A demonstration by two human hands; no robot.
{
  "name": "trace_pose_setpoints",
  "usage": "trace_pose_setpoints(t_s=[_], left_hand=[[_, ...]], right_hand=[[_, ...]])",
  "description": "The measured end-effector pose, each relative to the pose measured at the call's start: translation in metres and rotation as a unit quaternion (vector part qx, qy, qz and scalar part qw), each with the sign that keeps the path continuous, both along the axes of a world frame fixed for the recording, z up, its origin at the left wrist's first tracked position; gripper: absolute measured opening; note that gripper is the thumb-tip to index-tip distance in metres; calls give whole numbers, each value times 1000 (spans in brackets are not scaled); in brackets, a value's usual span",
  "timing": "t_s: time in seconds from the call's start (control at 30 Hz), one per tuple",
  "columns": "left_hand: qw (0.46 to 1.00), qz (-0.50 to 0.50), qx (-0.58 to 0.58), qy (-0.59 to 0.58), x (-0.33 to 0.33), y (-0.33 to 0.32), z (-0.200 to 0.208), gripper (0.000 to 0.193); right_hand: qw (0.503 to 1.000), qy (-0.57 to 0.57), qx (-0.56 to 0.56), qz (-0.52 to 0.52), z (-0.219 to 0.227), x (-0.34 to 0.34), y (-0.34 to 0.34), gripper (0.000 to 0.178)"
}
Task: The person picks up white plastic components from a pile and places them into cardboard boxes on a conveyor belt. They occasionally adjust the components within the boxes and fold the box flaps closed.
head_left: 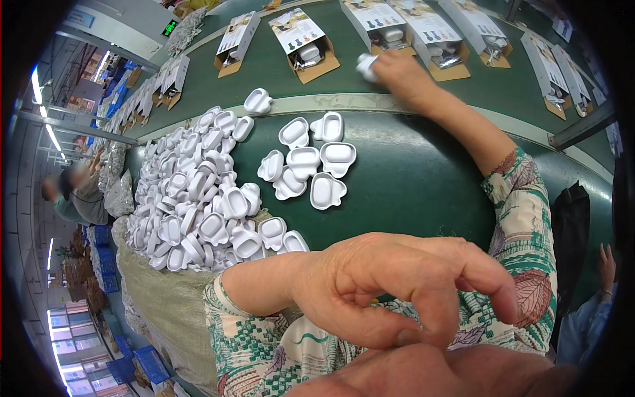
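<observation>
My right hand is stretched forward over the far green conveyor, its fingers closed on a white plastic piece that is slightly blurred. Just beyond it, an open carton holds a similar white piece. My left hand is raised close in front of me, with thumb and index finger bent together; whether anything is between the tips is hidden. Several loose white pieces, each a rounded shallow cup with a small lobe, lie on the green work surface. To their left is a big heap of the same pieces.
A pale rail separates the work surface from the conveyor; one white piece rests by it. More open cartons line the conveyor. A woven sack lies under the heap. Other people are at left; another person's hand shows far right.
</observation>
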State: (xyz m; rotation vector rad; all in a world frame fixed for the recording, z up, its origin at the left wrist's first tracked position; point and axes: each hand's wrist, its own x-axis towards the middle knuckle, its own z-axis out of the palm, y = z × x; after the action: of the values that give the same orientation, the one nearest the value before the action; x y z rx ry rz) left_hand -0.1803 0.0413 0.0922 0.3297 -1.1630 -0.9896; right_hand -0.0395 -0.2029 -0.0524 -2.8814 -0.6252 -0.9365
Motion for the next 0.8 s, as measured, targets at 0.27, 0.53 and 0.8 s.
trace_pose_setpoints(t_s=[0.27, 0.53, 0.8], left_hand=[[986, 72, 99, -115, 16, 17, 1, 8], [305, 482, 497, -654, 100, 152, -42, 45], [199, 486, 648, -552, 133, 226, -80, 66]], right_hand=[[962, -65, -11, -264, 8, 32, -67, 15], [981, 8, 82, 175, 5, -35, 48, 20], [975, 48, 17, 214, -8, -32, 70, 12]])
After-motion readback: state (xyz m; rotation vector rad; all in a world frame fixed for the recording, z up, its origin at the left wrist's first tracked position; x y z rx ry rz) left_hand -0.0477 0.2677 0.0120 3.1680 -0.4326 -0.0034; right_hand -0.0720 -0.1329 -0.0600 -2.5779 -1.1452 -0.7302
